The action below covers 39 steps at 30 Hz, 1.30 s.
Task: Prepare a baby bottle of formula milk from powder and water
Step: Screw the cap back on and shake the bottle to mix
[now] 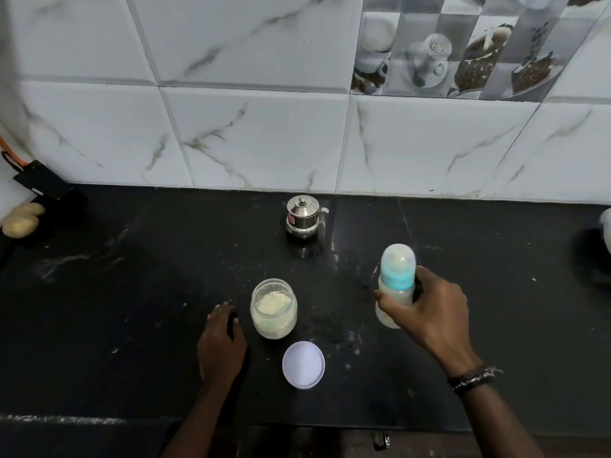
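My right hand [426,312] grips the baby bottle [396,276] around its body; the bottle stands upright on the black counter, with a teal collar and a clear cap over the teat. An open glass jar of pale powder [273,308] stands left of it. The jar's white lid [303,364] lies flat in front of the jar. My left hand [222,342] rests palm down on the counter just left of the jar, not touching it, holding nothing. A small steel lidded pot [302,217] stands further back near the wall.
The black stone counter [132,292] ends at a tiled wall [264,127]. At the far left lie a black object with an orange cord [39,178] and pale potatoes [21,219]. A white thing [606,229] shows at the right edge.
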### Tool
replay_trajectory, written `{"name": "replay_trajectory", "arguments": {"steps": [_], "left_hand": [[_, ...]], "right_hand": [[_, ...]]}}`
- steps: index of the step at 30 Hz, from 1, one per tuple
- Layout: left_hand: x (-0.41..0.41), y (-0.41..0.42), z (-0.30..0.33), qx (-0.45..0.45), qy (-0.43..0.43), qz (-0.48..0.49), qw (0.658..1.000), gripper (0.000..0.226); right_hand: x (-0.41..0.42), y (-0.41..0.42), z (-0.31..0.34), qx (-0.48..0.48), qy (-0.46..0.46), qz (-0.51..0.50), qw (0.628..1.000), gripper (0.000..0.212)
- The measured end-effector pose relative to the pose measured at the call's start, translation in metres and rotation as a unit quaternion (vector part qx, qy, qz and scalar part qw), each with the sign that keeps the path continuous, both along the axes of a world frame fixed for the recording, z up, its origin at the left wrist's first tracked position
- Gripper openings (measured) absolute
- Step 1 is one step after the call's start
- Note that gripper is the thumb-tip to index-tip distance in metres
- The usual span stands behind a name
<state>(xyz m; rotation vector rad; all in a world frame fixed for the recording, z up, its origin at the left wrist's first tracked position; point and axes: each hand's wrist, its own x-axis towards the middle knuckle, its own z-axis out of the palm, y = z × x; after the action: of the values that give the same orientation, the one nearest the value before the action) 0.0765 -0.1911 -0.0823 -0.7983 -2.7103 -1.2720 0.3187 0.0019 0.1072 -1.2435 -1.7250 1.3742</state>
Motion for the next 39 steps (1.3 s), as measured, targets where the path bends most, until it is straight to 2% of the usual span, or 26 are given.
{"name": "replay_trajectory", "arguments": {"steps": [1,2,4,6,7,8,11,13,15,16,17,20,21,23,24,25,26,28,29,31,33,34,36,37,39], "left_hand": [[0.0,0.0,0.0,-0.001,-0.002,0.001,1.0,0.034],[0.0,0.0,0.0,-0.001,-0.001,0.001,1.0,0.034],[0.0,0.0,0.0,-0.002,0.0,0.001,1.0,0.034],[0.001,0.001,0.0,0.001,-0.003,0.003,1.0,0.034],[0.0,0.001,-0.001,0.002,-0.004,0.004,1.0,0.034],[0.0,0.001,-0.001,0.001,-0.004,0.004,1.0,0.034],[-0.001,0.0,-0.001,-0.001,-0.001,0.001,1.0,0.034],[0.0,0.001,0.0,0.0,-0.001,-0.001,1.0,0.034],[0.0,0.001,0.0,-0.003,-0.004,0.0,1.0,0.034],[0.0,0.001,0.001,-0.003,-0.003,0.0,1.0,0.034],[0.0,0.001,0.001,-0.004,-0.002,-0.001,1.0,0.034],[0.0,0.001,0.002,-0.01,-0.006,-0.001,1.0,0.034],[0.0,0.001,0.002,-0.013,-0.008,0.0,1.0,0.034],[0.0,0.0,0.002,-0.015,-0.008,0.001,1.0,0.034],[0.0,0.0,0.001,-0.013,-0.008,0.001,1.0,0.034],[0.0,0.0,0.001,-0.011,-0.007,0.001,1.0,0.033],[0.0,0.0,0.001,-0.009,-0.007,0.0,1.0,0.033],[0.0,0.0,0.002,-0.006,-0.008,0.0,1.0,0.033],[0.0,0.001,0.002,-0.006,-0.01,0.001,1.0,0.033],[0.0,0.001,0.003,-0.008,-0.012,0.002,1.0,0.033],[0.001,0.001,0.004,-0.005,-0.011,0.001,1.0,0.033],[0.001,0.001,0.004,-0.002,-0.011,0.001,1.0,0.033],[0.002,0.001,0.006,0.004,-0.011,0.0,1.0,0.032],[0.002,0.001,0.006,0.005,-0.011,0.0,1.0,0.031],[0.002,0.001,0.006,0.005,-0.008,0.0,1.0,0.031]], "right_hand": [[0.002,0.003,-0.001,-0.045,0.018,0.002,0.999,0.037],[0.002,0.005,-0.009,0.003,0.017,0.009,1.0,0.039],[0.002,0.003,-0.007,-0.001,0.006,0.037,0.999,0.046],[-0.001,0.003,-0.007,0.003,0.015,0.014,1.0,0.038],[-0.001,0.001,-0.003,0.015,-0.014,-0.001,1.0,0.033],[0.0,0.002,-0.001,-0.023,0.003,0.006,1.0,0.032],[0.0,0.003,-0.005,-0.005,0.013,0.034,0.999,0.039],[-0.003,0.002,-0.005,-0.003,0.023,0.002,1.0,0.035],[-0.003,-0.001,-0.001,0.011,-0.028,-0.011,0.999,0.034],[-0.002,0.002,-0.001,-0.01,-0.024,0.0,1.0,0.035],[-0.001,0.004,-0.005,0.009,-0.03,-0.002,0.999,0.036],[0.002,0.005,-0.006,0.025,0.006,0.042,0.999,0.044],[0.001,0.004,-0.003,-0.004,0.026,0.02,0.999,0.042],[0.0,0.002,0.002,0.017,-0.028,-0.004,0.999,0.036],[0.002,0.006,0.002,-0.016,-0.019,0.003,1.0,0.035],[0.003,0.008,-0.002,-0.005,-0.009,-0.008,1.0,0.035],[0.003,0.009,-0.006,0.035,-0.015,0.021,0.999,0.036],[0.004,0.009,-0.004,0.023,0.016,0.044,0.999,0.041],[0.002,0.007,-0.001,-0.004,0.031,0.024,0.999,0.04],[0.0,0.004,-0.001,0.029,-0.045,0.007,0.999,0.035],[0.002,0.007,-0.006,0.027,-0.055,0.022,0.998,0.036],[0.005,0.008,-0.012,0.083,-0.059,0.062,0.993,0.038],[0.006,0.008,-0.011,0.062,-0.012,0.093,0.994,0.04],[0.004,0.005,-0.006,0.024,0.02,0.07,0.997,0.036],[0.0,0.003,-0.005,0.029,-0.033,0.031,0.999,0.032]]}}
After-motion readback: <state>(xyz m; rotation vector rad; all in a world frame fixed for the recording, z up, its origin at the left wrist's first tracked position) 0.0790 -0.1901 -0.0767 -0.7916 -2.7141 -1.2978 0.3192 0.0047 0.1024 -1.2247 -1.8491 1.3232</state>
